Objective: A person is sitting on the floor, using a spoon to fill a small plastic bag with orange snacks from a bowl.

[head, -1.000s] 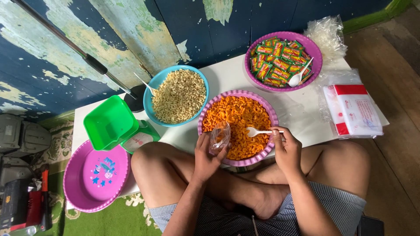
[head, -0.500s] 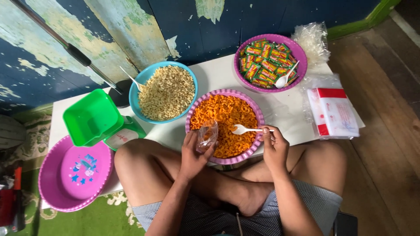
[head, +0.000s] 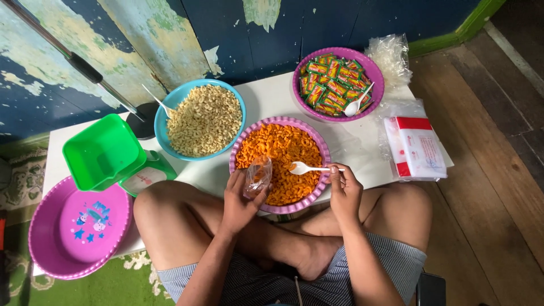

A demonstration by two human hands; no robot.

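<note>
My left hand (head: pixel 238 201) holds a small clear plastic bag (head: pixel 256 175) over the near rim of a purple bowl (head: pixel 317 195) full of orange snack pieces (head: pixel 280 150). My right hand (head: pixel 344 190) grips a white plastic spoon (head: pixel 303 168), its scoop hovering over the orange snacks beside the bag. I sit cross-legged in front of a low white table (head: pixel 272 102).
A blue bowl of pale nuts (head: pixel 204 119) with a spoon, a purple bowl of small green packets (head: pixel 334 85) with a spoon, a green scale tray (head: pixel 102 150), an empty purple basin (head: pixel 79 226), a pack of plastic bags (head: pixel 416 147) and loose clear bags (head: pixel 390 54).
The view has drifted, so everything sits further left in frame. Both hands keep their hold on bag and spoon over the orange snacks.
</note>
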